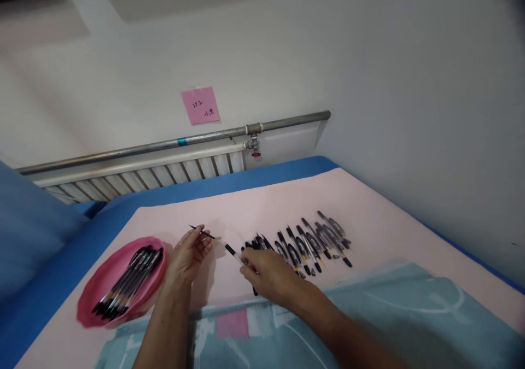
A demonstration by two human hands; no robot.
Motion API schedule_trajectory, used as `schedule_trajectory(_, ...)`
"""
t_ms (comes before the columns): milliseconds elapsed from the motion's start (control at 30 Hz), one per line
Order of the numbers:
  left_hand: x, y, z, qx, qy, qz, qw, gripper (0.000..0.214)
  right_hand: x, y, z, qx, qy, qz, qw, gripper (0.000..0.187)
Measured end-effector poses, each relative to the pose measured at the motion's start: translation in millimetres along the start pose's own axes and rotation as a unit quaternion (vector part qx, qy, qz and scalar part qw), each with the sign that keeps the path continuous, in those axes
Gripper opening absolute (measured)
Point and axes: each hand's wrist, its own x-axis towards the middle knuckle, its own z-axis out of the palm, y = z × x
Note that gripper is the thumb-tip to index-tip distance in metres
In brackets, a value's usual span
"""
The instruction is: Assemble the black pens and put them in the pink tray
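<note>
My left hand (pixel 185 257) pinches a thin dark pen refill (pixel 206 234) between thumb and fingertips, with its pointed tip to the upper left. A clear pen barrel with a black grip (pixel 230 249) is held in the closed fingers of my right hand (pixel 266 270). The refill's yellowish rear end lines up with the barrel's open end; whether it is inside I cannot tell. Just beyond my right hand lie many loose pen parts (pixel 305 244), among them black caps, clear barrels and small tips. Left of my left arm, several pens (pixel 137 279) rest in a pink dish (pixel 87 303).
Pale pink sheeting (pixel 229 210) covers the blue table surface (pixel 283 173). A light blue cloth (pixel 394 303) lies along the near edge. Behind are a white radiator (pixel 184 169), a metal pipe (pixel 135 151) and a pink note (pixel 200 105) on the wall. Blue fabric (pixel 33 232) hangs at left.
</note>
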Motion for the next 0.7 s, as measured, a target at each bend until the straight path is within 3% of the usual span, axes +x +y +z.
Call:
schedule_trajectory(267, 1.1, -1.4, -1.5, 0.019, 0.001, 0.008, 1.000, 0.010, -0.9, 0.7, 0.7, -0.015, -0.010, -0.005, 1.000, 0.011)
schedule_trajectory(467, 0.4, -1.5, 0.3, 0.073, 0.003, 0.054, 0.996, 0.016, -0.5, 2.3, 2.1, -0.080, -0.004, -0.004, 0.997, 0.012)
schedule_trajectory(700, -14.2, -9.7, 10.8, 0.164, -0.095, 0.066, 0.980, 0.026, -1.4, 2.9, 4.0, -0.049, 0.014, -0.018, 0.999, 0.012)
